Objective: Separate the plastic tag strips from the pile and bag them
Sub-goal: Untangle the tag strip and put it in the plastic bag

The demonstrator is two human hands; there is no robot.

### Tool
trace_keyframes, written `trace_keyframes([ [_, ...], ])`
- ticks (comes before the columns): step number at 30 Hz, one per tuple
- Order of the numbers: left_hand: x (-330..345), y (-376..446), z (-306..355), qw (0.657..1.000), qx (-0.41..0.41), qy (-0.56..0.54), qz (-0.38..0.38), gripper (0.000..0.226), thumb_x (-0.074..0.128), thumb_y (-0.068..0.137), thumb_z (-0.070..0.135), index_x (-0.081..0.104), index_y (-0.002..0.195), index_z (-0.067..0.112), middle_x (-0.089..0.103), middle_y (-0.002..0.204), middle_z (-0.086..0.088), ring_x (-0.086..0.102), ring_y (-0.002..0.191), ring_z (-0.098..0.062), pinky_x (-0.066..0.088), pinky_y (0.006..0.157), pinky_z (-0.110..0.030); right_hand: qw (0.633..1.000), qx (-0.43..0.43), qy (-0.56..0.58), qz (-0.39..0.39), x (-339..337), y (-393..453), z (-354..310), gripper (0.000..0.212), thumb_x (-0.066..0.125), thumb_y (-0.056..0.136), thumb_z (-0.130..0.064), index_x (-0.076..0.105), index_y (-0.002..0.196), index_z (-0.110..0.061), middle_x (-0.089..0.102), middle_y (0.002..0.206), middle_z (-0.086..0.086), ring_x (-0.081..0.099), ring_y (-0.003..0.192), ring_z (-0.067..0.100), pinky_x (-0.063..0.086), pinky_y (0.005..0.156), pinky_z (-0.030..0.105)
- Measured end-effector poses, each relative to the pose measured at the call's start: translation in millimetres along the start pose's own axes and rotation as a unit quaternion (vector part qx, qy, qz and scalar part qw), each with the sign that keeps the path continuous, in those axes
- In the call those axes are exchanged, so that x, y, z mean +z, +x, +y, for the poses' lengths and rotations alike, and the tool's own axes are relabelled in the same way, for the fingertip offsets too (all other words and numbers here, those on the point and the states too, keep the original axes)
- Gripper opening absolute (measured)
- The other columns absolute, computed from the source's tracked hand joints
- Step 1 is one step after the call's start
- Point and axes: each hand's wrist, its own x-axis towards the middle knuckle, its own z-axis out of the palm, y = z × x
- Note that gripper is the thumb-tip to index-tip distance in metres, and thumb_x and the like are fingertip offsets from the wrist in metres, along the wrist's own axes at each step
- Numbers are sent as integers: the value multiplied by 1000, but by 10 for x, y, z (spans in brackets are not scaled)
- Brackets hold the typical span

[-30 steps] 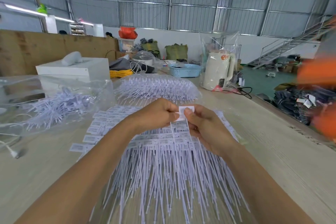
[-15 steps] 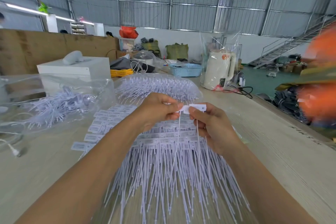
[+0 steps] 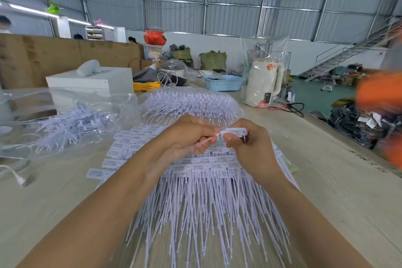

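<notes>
A large pile of white plastic tag strips (image 3: 202,198) lies fanned out on the table in front of me, label heads away from me and thin tails toward me. My left hand (image 3: 187,139) and my right hand (image 3: 250,143) meet just above the pile's far end. Both pinch a small strip of tags (image 3: 233,131): my right fingers hold its label end, my left fingers grip the thin tail part. A clear plastic bag (image 3: 71,119) holding loose separated tags lies at the left. Another bagged bundle of tags (image 3: 191,102) sits behind my hands.
A white box (image 3: 91,81) stands at the back left, with yellow cable (image 3: 145,86) and a blue basket (image 3: 224,82) beyond. A white kettle (image 3: 264,82) in plastic wrap stands at back right. A white plug (image 3: 21,178) lies at the left. A person in orange (image 3: 382,102) blurs past the table's right edge (image 3: 339,137).
My hands have lifted the small tag strip up off the pile and pulled it between them. The person in orange at the right has shifted.
</notes>
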Motion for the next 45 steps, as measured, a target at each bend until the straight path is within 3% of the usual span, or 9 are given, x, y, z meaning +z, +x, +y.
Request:
trace_keyframes([
  [7,-64,2,78,987,-125,-75,-66,19,49,94,7,49,75,9,43,44,4,27,29,1,21,28,-8,997,-53,-52,-16,15,15,92,21,60,86,2,54,69,-8,43,57,-1,36,55,10,29,55,28],
  [13,-158,-133,189,979,-109,-45,-167,9,61,76,10,59,67,8,46,44,4,32,33,0,25,31,-8,997,67,-2,47,-181,62,134,18,59,88,-2,54,71,-6,53,62,7,39,47,6,32,47,19],
  [16,-114,-112,175,997,-10,-12,-80,5,62,83,8,60,79,6,55,48,1,38,36,-2,33,36,-11,991,103,77,28,-213,50,42,17,59,90,-10,58,73,-13,56,58,-3,41,43,4,34,42,16],
  [19,-88,-68,108,999,40,35,6,9,58,91,8,60,82,9,60,53,-2,43,40,-4,38,42,-13,976,125,175,-12,-177,60,-91,12,59,90,-15,60,79,-15,56,60,-4,48,56,9,41,54,21],
  [25,-64,-96,116,993,78,89,25,10,59,90,3,62,86,11,63,65,-5,49,43,-2,44,48,-13,874,161,455,-60,-338,114,-258,6,52,82,-16,49,82,-10,49,65,0,39,44,2,30,30,9],
  [29,16,-102,141,991,109,78,28,6,62,88,4,63,87,10,64,60,-1,48,42,-4,41,44,-15,904,180,374,-101,-170,47,-208,8,49,91,-11,54,88,-6,52,71,4,44,47,3,33,33,10],
  [32,57,-99,144,984,139,92,56,8,63,87,3,63,84,9,63,51,2,49,39,-4,41,41,-15,937,174,295,-69,-32,-5,-156,17,54,93,-17,60,101,-3,62,80,7,59,69,13,50,56,22],
  [35,78,-87,122,981,152,89,79,10,60,88,0,63,83,8,61,53,-2,54,41,-7,48,46,-17,927,183,316,-84,29,-17,-141,23,56,91,-21,59,106,-3,66,82,9,66,82,23,58,73,39],
  [45,-12,-53,83,964,171,114,169,14,68,83,6,72,83,19,64,73,6,56,59,5,43,55,-5,939,184,285,-53,166,143,-196,11,53,91,2,59,99,-4,67,68,6,66,59,16,57,57,28],
])
